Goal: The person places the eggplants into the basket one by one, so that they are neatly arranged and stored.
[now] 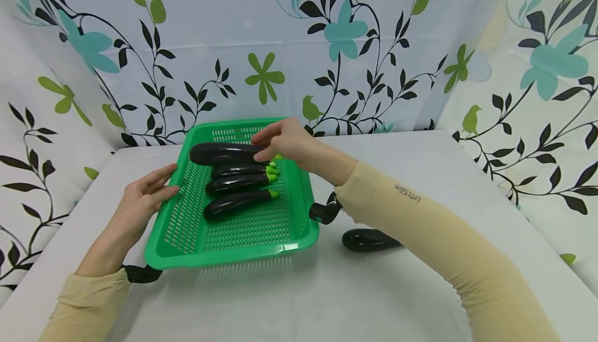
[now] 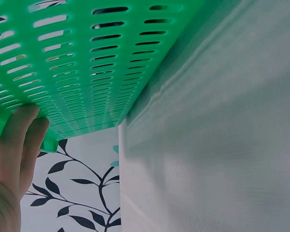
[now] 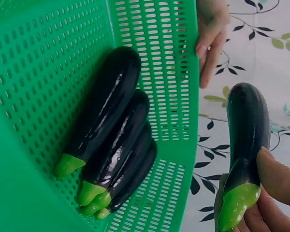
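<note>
A green plastic basket [image 1: 233, 260] with slotted walls stands tilted over the white table, several dark eggplants [image 1: 238, 203] with bright green stem ends lying side by side in it. At its left side my left hand [image 1: 140, 196] grips the rim, thumb by the edge and fingers against the outer wall, as the left wrist view also shows. Above the far part of the basket, my right hand [image 1: 291, 145] holds another eggplant [image 3: 247, 128] near its green end. In the right wrist view this eggplant is apart from those inside.
One more eggplant [image 1: 369, 240] lies on the table [image 1: 327, 300] right of the basket, partly hidden under the right sleeve [image 1: 434, 228]. Patterned curtains [image 1: 187, 46] with leaves and flowers hang behind the table and at both sides.
</note>
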Tool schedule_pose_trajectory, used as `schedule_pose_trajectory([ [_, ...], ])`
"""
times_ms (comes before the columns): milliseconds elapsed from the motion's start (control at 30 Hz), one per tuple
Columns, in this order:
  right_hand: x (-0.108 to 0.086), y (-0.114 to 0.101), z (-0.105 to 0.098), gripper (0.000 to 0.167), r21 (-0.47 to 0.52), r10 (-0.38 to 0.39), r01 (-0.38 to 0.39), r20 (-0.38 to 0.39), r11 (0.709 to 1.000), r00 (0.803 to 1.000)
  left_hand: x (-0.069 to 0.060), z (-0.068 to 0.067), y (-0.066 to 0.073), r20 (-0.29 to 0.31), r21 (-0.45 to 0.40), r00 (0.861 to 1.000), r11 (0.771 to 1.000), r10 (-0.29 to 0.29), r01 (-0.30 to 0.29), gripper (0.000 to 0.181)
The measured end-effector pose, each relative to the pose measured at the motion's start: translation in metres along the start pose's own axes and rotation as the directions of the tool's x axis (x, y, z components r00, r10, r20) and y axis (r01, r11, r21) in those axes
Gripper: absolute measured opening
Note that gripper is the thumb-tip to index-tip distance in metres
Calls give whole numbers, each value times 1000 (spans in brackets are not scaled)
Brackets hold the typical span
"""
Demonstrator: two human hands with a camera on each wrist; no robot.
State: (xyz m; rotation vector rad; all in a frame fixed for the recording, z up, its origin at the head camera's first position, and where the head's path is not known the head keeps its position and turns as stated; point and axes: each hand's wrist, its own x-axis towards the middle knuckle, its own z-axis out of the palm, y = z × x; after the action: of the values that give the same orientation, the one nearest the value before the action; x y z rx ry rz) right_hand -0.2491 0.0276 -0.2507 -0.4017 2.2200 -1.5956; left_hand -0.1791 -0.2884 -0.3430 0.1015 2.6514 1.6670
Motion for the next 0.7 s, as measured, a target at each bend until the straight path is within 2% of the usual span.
schedule_pose_trajectory([
  [267, 14, -1, 12, 39, -48, 23, -23, 4, 999, 1000, -1, -2, -1, -5, 3, 1000, 1000, -5, 5, 66],
  [700, 24, 10, 30, 36, -96, 71, -63, 81, 993, 994, -2, -1, 1, -2, 9, 1000, 1000, -16, 16, 65],
])
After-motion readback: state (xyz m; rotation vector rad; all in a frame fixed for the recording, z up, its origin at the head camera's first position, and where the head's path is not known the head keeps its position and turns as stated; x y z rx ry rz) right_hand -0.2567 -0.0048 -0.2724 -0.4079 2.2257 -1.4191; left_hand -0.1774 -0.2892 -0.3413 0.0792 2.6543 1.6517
